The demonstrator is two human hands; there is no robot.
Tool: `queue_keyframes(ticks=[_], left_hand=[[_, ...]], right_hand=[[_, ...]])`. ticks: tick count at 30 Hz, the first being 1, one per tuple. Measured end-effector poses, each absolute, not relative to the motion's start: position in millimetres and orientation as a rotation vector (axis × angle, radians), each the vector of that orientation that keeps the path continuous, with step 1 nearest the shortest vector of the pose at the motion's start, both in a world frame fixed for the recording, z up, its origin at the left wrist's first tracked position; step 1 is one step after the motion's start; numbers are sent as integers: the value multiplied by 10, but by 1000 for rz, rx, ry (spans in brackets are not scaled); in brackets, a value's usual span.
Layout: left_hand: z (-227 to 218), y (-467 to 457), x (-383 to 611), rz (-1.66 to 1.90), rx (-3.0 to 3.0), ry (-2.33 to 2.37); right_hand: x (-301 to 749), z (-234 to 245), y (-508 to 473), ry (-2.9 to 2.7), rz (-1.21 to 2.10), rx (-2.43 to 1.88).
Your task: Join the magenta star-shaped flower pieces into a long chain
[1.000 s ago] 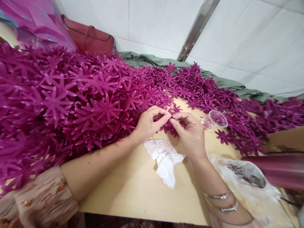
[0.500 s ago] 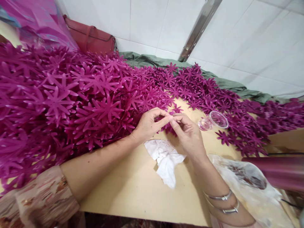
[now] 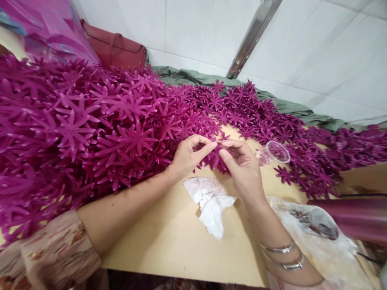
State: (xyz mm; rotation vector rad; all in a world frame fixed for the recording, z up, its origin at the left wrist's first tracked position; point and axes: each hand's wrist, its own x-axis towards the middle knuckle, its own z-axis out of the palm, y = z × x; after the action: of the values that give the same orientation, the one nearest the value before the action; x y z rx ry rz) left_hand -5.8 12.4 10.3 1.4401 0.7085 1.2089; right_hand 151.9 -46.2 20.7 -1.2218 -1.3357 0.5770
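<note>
My left hand [image 3: 190, 157] is closed in a pinch, thumb and forefinger tips pressed together. Whatever lies between those tips is too small to make out. Just to its right, my right hand [image 3: 243, 165] has its thumb and forefinger slightly apart, and I see nothing held between them. Behind and below the fingertips, star-shaped magenta flower pieces [image 3: 215, 158] lie on the table, partly covered by the hands. A large heap of the same artificial flower pieces [image 3: 72, 129] reaches close to my left hand and forearm. A crumpled white tissue [image 3: 213, 209] rests under both hands.
Clear plastic cups [image 3: 278, 152] lie right of my right hand. A plastic bag [image 3: 317, 233] and a magenta roll [image 3: 359, 219] are at the right. Darker flower pieces [image 3: 242, 108] spread along the back. A red handbag [image 3: 116, 48] stands by the tiled wall [image 3: 187, 28].
My hands have drawn slightly apart. The right thumb and forefinger have parted and moved away from the left fingertips, showing more of the flower pieces behind. The left hand stays pinched.
</note>
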Motion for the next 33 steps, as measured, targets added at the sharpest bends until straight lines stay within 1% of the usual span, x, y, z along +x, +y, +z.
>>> queue_keyframes(ticks=[4,6,15,23,29,33], left_hand=[[120,106,-71,1201,1493,688],[133,114,-79,1218,1529,662],[119,138,-77,1175,1487,637],[102,115,-60,1152,1413,661],[96,122,-45,1142,1394,666],[81,178,-40,1304,1419,685]], right_hand=[[1442,267,-499,-1457,346,-1285],[1456,278,-504,-1462,310,-1309],[1559,230,-471,-1382,490,-1267],[1531,248,-481,-1388,474,-1286],[1569,177,-450,-1269,658,-1215],[1553,174,-423,-1074,844,-1118]])
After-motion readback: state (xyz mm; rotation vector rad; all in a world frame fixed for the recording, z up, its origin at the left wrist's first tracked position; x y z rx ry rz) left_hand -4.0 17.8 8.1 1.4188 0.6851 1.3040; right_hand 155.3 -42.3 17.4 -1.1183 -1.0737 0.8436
